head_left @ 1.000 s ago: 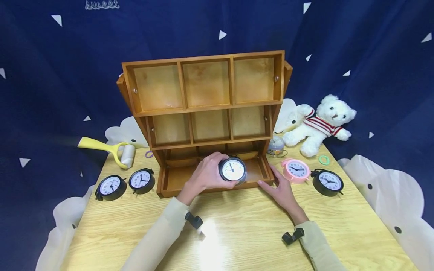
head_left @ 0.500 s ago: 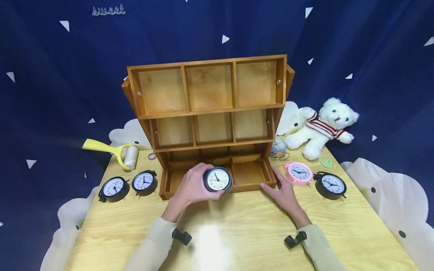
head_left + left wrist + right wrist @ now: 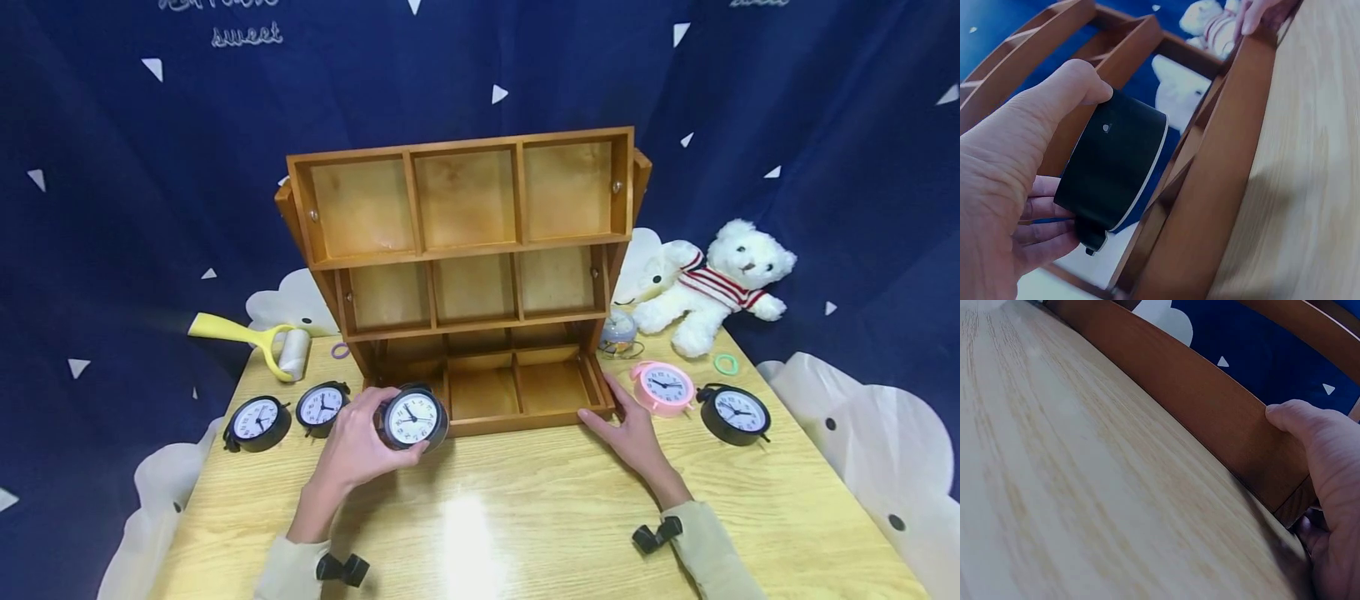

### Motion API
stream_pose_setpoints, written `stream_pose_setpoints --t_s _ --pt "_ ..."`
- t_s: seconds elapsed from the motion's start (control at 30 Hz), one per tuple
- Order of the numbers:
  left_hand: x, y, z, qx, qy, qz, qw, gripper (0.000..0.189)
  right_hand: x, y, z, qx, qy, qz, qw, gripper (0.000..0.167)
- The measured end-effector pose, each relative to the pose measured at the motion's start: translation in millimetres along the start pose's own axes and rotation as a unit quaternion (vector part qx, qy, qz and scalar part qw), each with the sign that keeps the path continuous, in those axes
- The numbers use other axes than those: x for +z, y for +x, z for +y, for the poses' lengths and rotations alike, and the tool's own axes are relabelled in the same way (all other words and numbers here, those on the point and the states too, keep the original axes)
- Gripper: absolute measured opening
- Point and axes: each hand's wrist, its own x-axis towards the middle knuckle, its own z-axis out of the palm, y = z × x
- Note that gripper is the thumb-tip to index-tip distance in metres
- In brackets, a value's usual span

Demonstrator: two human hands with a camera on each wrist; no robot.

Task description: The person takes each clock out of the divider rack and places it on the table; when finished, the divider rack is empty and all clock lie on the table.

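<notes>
My left hand [image 3: 357, 446] grips a black alarm clock [image 3: 412, 418] with a white face, thumb and fingers on its round rim. The clock hangs in front of the left end of a wooden storage rack's bottom tray [image 3: 480, 427]. In the left wrist view the dark side of the clock [image 3: 1116, 156] shows between thumb and fingers. My right hand [image 3: 632, 435] holds the tray's front right corner. The right wrist view has the thumb [image 3: 1288, 415] on the front board's upper edge and the other fingers round the end, partly hidden.
Two black clocks [image 3: 257, 423] stand left of the rack, below a yellow-handled lint roller [image 3: 255, 337]. To the right are a pink clock [image 3: 663, 387], another black clock [image 3: 733, 414], a grey-blue clock [image 3: 618, 327], a green ring [image 3: 726, 364] and a white teddy bear [image 3: 716, 287].
My left hand has carried the black alarm clock leftward and lower, from the tray's middle to its left end. The right hand stays at the corner. The head view has shifted slightly.
</notes>
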Motion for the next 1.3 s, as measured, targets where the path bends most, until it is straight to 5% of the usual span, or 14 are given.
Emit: stream_pose_setpoints --t_s 0.2,0.43,0.97,1.3 --pt "-26.0 -19.8 -20.1 -0.017 0.018 0.040 0.9989 0.082 -2.6 -3.3 -20.5 0.010 -0.016 -0.005 0.9998 0.081" --pt "-45.7 -47.1 -38.3 -0.063 0.034 0.072 0.9948 0.085 -2.5 -3.0 -17.9 -0.002 -0.010 -0.003 0.9999 0.080" --pt "-68.9 -87.4 -70.7 -0.138 0.066 0.108 0.9824 0.080 -2.1 -1.6 -20.5 0.012 -0.023 -0.009 0.9996 0.080" --pt "-66.1 -106.8 -86.7 -0.163 0.071 0.100 0.9789 0.076 3.9 3.1 24.3 0.009 -0.005 0.002 0.9999 0.085"
